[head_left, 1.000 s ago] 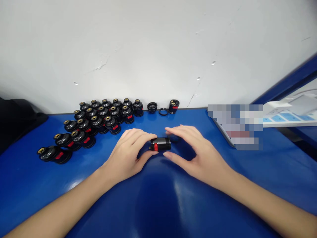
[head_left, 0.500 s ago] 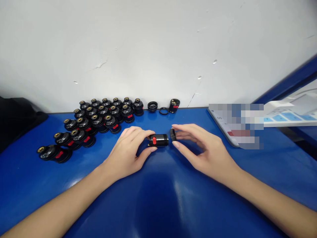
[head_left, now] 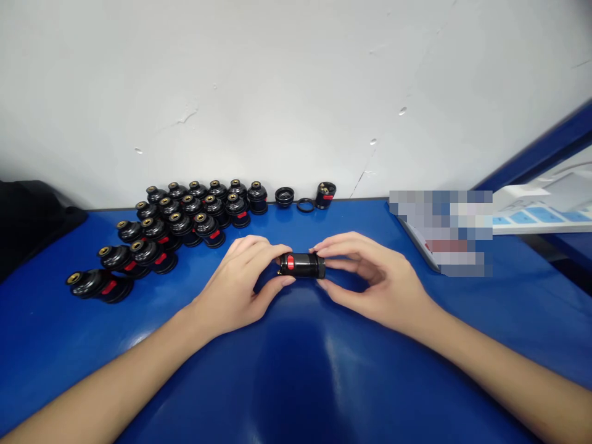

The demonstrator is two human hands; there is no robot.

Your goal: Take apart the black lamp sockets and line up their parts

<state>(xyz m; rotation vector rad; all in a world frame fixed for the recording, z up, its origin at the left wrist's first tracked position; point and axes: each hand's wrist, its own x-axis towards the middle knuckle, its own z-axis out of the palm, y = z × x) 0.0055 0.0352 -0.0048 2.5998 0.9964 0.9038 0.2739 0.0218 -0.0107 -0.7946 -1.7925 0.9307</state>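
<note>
Watching from here, I see both hands meeting over one piece, a black socket body (head_left: 303, 266) lying on its side, level, between them. The left hand (head_left: 240, 283) has its grip parted just enough to span that body's left end, thumb on the near side and forefinger on the far side. A red switch (head_left: 290, 263) shows right beside those fingertips, and a bit of brass pokes out below it. The right hand (head_left: 383, 280) makes a similar pinch, thumb near and fingertips far, about a black ring (head_left: 320, 267) that sits against the body's right end; whether it is seated or only touching, I can't tell. The palms stand well clear of the piece.

Beyond the grips, along the wall (head_left: 296, 92), are a black cap (head_left: 284, 197), a loose black ring (head_left: 305, 211) and a second socket body (head_left: 325, 198) standing upright. Off to the left of the left grip stand rows of black lamp sockets (head_left: 209, 230) with brass-ringed tops, several showing red switches. Well right of the right grip lies a thin slab (head_left: 419, 243), mostly blurred out. All this is on the glossy blue table (head_left: 296, 370).
</note>
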